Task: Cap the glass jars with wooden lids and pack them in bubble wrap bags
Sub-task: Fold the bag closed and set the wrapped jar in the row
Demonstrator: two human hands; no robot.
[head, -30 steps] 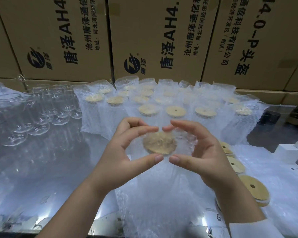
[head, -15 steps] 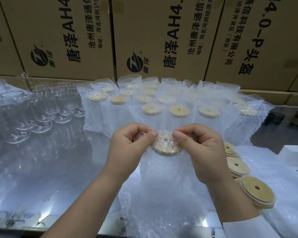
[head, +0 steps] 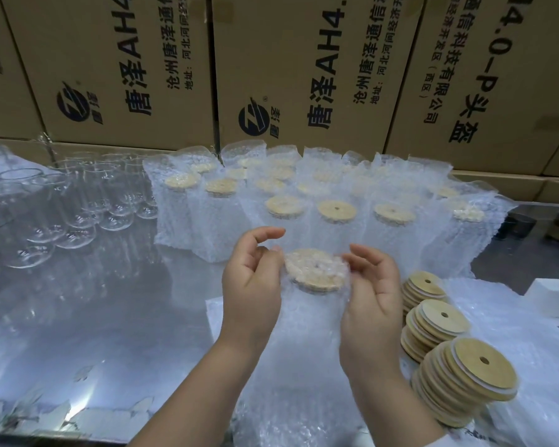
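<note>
A glass jar with a wooden lid point(head: 313, 269) stands inside a bubble wrap bag point(head: 304, 350) at the table's front middle. The wrap lies over the lid. My left hand point(head: 252, 285) is at the bag's left top edge, fingers curled, pinching the wrap. At the right top edge my right hand point(head: 371, 301) holds the wrap with curled fingers. Several packed jars point(head: 336, 211) stand in rows behind. Bare glass jars point(head: 78, 204) are at the left. Three stacks of wooden lids point(head: 465, 379) lie at the right.
Cardboard boxes point(head: 304, 75) form a wall along the back. Flat bubble wrap bags point(head: 530, 366) cover the table at the right, with a white box point(head: 549, 301) beyond them. The shiny tabletop point(head: 110, 317) spreads to my left.
My hands have moved apart from the middle of the lid to the bag's two sides. The wrap now lies folded over the lid.
</note>
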